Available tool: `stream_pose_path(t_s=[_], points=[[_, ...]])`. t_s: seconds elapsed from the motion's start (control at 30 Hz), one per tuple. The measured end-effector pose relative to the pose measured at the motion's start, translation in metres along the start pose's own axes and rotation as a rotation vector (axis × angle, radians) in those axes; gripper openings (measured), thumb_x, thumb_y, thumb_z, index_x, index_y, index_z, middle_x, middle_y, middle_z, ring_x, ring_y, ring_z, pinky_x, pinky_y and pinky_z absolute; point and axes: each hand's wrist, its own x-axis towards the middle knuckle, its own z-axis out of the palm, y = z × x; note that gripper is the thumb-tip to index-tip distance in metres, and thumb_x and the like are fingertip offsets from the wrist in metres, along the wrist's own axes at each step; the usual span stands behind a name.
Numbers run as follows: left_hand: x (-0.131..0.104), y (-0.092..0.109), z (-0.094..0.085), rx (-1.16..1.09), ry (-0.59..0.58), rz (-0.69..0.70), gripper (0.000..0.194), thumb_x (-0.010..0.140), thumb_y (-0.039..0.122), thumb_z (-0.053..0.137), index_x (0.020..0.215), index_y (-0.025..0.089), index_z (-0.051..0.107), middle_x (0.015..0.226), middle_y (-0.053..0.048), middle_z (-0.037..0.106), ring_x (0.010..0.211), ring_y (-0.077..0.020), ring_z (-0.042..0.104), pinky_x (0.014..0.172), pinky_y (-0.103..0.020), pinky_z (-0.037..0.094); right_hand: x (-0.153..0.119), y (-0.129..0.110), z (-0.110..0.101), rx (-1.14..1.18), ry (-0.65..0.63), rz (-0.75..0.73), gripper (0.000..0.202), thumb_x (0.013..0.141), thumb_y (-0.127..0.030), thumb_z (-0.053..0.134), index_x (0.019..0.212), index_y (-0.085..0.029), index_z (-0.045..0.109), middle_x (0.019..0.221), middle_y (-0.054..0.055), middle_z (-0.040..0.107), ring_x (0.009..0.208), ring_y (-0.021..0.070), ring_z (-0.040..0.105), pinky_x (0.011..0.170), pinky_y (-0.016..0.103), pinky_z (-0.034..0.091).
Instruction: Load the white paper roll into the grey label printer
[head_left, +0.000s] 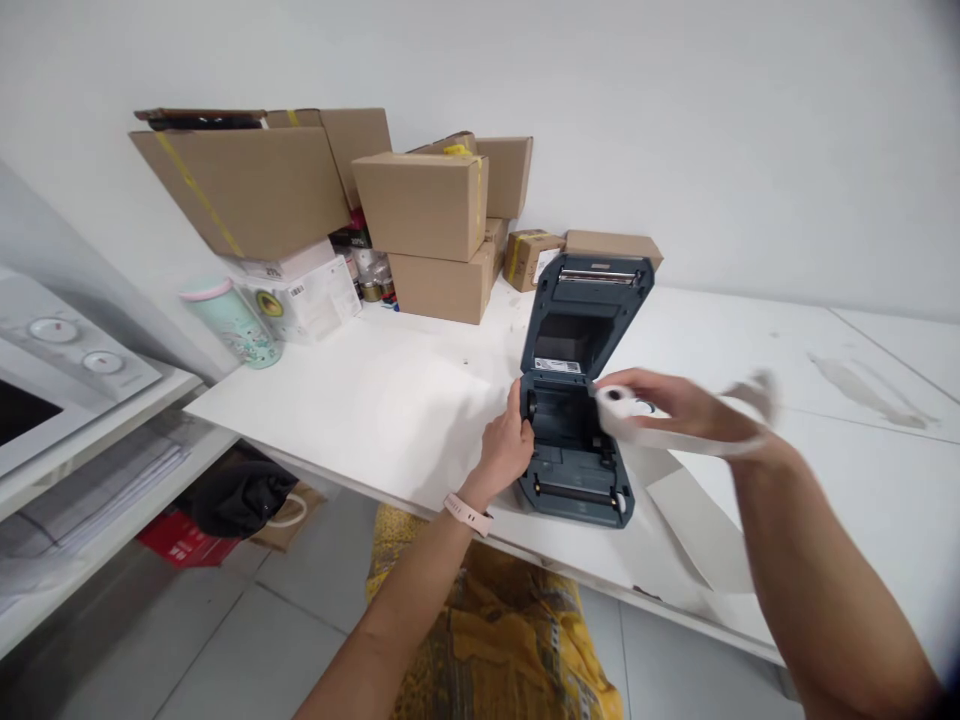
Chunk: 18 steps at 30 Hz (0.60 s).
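Two bare hands are at work over one dark printer (574, 470) on the white table (375, 400), its lid (585, 295) tipped up so the bay lies open. The left hand (506, 440) is bent against the left side, thumb near the rim; from here I can't tell whether it pinches the wall or only braces it. Either way, steady pressure there seems right, since a light push from the other side could turn the casing. I'd have that thumb well out of the bay.

The right hand (675, 400) grips a small white paper roll (612, 412) between thumb and fingers at the bay's right edge, the core hole in plain view. Holding it by the outside, snug but not squeezed, ought to stop the layers from slipping or the core from going oval. A loose paper strip (686, 442) runs back from it across the wrist, its far end blurred. To my eye that strip is the main nuisance: better to let it hang free of the forearm, untwisted, and apart from the pale sheet (701, 520) lying on the table just right of the printer. Slow wrist, level roll, no knock against the raised lid.
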Motion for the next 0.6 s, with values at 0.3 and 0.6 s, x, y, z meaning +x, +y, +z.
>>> stream_pose_path(t_s=[0.3, 0.6], points=[[0.001, 0.006, -0.003, 0.087, -0.057, -0.034, 0.066, 0.097, 0.016, 0.039, 0.161, 0.016, 0.025, 0.122, -0.014, 0.074, 0.106, -0.0273, 0.070, 0.098, -0.043, 0.051, -0.114, 0.081, -0.019, 0.241, 0.634, 0.487, 0.070, 0.046, -0.066, 0.090, 0.098, -0.028, 0.061, 0.083, 0.004, 0.071, 0.065, 0.0211, 0.065, 0.054, 0.035, 0.050], [0.001, 0.002, -0.001, 0.082, -0.037, -0.067, 0.061, 0.098, 0.018, 0.043, 0.158, 0.019, 0.034, 0.122, -0.013, 0.073, 0.114, -0.0266, 0.068, 0.100, -0.040, 0.051, -0.128, 0.086, 0.036, 0.181, 0.451, 0.648, 0.062, 0.067, -0.053, 0.086, 0.118, -0.025, 0.065, 0.113, 0.009, 0.073, 0.099, 0.0241, 0.070, 0.081, 0.036, 0.058]])
